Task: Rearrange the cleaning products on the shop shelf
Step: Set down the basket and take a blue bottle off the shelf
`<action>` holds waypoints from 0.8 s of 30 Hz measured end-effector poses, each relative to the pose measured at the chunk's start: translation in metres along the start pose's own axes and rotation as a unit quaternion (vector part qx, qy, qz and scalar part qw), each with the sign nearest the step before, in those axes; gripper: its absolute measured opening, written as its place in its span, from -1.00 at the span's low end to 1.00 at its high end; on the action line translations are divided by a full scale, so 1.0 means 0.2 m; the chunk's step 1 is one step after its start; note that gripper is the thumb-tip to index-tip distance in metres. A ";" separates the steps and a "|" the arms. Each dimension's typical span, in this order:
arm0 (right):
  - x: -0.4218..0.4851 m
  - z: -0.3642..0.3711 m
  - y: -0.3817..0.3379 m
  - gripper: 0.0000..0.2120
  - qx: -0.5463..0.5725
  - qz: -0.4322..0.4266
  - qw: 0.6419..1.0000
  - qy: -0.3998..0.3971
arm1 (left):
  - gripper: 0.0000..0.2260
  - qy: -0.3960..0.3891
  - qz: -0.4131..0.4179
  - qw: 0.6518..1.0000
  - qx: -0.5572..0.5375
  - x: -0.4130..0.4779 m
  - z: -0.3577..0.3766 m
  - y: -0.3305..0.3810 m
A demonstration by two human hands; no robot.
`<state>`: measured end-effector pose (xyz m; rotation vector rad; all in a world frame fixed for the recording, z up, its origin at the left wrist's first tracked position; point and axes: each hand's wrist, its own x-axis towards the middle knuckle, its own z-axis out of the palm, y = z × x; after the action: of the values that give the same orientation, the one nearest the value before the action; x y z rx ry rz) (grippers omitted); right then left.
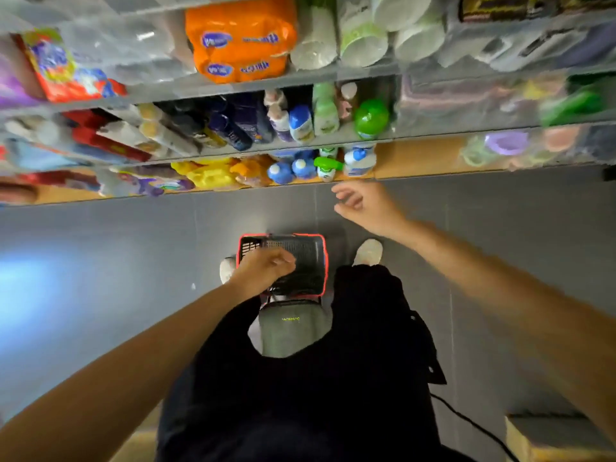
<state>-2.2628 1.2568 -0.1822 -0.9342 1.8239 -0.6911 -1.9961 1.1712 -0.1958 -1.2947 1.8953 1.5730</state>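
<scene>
Grey tile floor beneath shop shelving; view is blurred. Bottom shelf, front row, side by side: two blue bottles with white caps, green-trigger spray bottle, white bottle with blue cap. Right hand hovers just in front of the shelf edge, below the white bottle; fingers loosely curled, holding nothing, touching nothing. Left hand is over a black red-rimmed basket standing on the floor between the shoes. Cannot tell whether it grips anything.
</scene>
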 end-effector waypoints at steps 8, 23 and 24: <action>0.87 0.60 0.19 -0.53 -0.076 -0.073 0.993 -0.043 | -0.90 0.052 0.005 0.998 -0.036 0.26 0.05 -0.45; 1.79 1.43 0.86 -0.48 -0.542 -0.142 0.820 0.114 | -0.84 0.141 0.166 0.968 0.122 1.39 -0.29 -1.32; 1.79 1.44 0.86 -0.53 -0.555 -0.165 0.809 0.104 | -0.85 0.141 0.179 0.962 0.153 1.44 -0.31 -1.32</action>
<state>-2.1472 1.0360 -0.6051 -2.0244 2.2739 0.2089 -1.9131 1.0057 -0.5453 -1.1332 2.5522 1.2196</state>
